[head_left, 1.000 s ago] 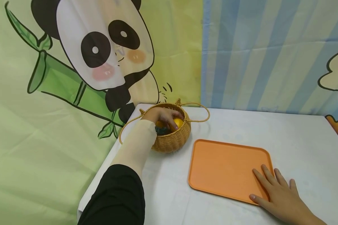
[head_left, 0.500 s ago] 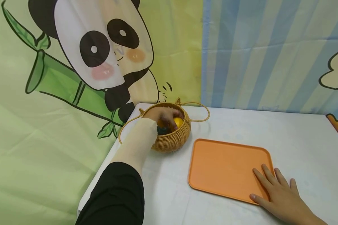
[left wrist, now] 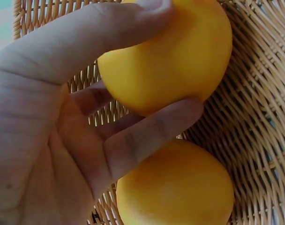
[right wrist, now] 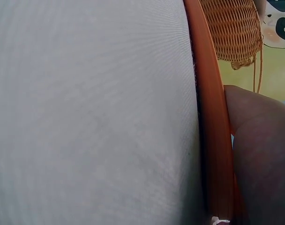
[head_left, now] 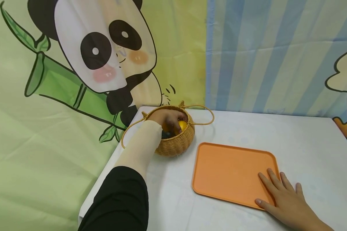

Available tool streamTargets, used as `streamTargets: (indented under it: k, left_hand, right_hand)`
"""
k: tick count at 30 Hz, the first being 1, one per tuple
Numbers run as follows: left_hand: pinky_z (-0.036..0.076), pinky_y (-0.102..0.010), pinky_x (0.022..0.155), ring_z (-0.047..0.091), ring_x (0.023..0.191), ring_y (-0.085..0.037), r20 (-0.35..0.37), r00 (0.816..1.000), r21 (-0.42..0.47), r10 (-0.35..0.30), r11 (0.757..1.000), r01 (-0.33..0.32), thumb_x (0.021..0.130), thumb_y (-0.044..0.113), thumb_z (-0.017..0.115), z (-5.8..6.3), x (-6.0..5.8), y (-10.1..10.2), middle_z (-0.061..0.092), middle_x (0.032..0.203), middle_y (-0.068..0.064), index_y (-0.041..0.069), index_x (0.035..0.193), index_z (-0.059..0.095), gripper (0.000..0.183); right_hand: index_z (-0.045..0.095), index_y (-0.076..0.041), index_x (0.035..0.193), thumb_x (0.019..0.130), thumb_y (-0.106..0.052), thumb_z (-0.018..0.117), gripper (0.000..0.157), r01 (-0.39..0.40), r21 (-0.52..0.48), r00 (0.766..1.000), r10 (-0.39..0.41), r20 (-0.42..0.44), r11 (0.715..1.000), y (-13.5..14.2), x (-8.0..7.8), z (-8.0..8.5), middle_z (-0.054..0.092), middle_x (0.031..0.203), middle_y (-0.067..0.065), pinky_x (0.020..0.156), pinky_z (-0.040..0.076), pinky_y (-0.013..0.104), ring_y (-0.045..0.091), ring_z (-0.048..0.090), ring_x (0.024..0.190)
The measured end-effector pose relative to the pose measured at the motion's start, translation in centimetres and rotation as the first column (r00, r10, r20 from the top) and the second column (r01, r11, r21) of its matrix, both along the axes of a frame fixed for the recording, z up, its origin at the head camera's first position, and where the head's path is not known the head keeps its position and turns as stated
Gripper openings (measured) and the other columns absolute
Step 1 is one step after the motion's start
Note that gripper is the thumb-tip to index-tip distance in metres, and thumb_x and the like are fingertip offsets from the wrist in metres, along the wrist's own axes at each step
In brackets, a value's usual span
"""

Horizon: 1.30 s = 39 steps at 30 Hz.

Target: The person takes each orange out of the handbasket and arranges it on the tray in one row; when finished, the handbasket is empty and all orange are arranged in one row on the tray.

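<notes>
Yellow fruit point(left wrist: 182, 56), rounded, smooth, in left hand point(left wrist: 77, 136)

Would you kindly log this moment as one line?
left hand: grips yellow item inside wicker basket | second yellow item: in basket | right hand: rests on edge of orange tray

The person's left arm, in a loose black sleeve point(head_left: 118, 199) over a snug beige fabric undersleeve point(head_left: 141, 141), stretches forward past the left side of the flat orange rectangular tray point(head_left: 228, 173). Beyond the tray's far left corner, I see the left hand point(head_left: 167, 118) dipped, thumb opposing bent fingers. The right hand point(head_left: 286, 197) lies palm down across the tray's near right corner, fingers spread.
</notes>
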<state>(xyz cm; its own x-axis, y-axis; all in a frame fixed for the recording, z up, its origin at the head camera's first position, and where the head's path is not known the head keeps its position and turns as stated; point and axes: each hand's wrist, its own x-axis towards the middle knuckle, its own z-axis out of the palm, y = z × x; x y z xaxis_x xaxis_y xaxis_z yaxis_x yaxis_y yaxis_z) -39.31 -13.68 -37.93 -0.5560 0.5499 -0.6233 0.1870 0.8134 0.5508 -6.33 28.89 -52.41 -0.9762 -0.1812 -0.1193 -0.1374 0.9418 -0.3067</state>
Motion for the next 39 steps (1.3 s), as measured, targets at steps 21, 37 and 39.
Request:
streamTargets:
  k: [21,37,39]
  left_hand:
    - [0.062,-0.051,0.09,0.056,0.125,-0.037,0.06,0.991,0.143,0.115,0.982,-0.123,0.092,-0.002,0.081,2.1,0.3,-2.7,0.047,0.144,-0.016,0.014,0.14,0.057,0.057]
    - [0.062,-0.044,0.091,0.06,0.122,-0.034,-0.07,0.987,0.3,0.142,0.947,-0.115,0.092,0.001,0.082,5.7,1.7,-4.9,0.05,0.145,-0.011,0.018,0.142,0.061,0.058]
    - [0.062,-0.043,0.09,0.061,0.118,-0.034,-0.073,0.984,0.341,0.162,0.931,-0.128,0.091,0.002,0.082,6.2,1.8,-5.2,0.048,0.146,-0.011,0.019,0.143,0.061,0.059]
  right_hand:
    - [0.029,-0.013,0.17,0.097,-0.08,0.051,0.102,-0.013,0.013,1.0,0.013,0.005,1.0,-0.2,0.0,0.5,0.01,0.175,0.028,0.099,0.0,0.095,0.066,0.002,0.153]
    - [0.027,-0.012,0.171,0.1,-0.077,0.05,0.099,-0.009,-0.002,1.0,0.009,0.004,1.0,0.0,0.5,0.2,0.009,0.174,0.029,0.1,-0.001,0.094,0.065,0.0,0.153]
    - [0.027,-0.012,0.17,0.1,-0.077,0.05,0.099,-0.009,-0.004,1.0,0.009,0.004,1.0,0.0,0.5,0.2,0.008,0.174,0.029,0.1,-0.002,0.094,0.065,0.0,0.153]
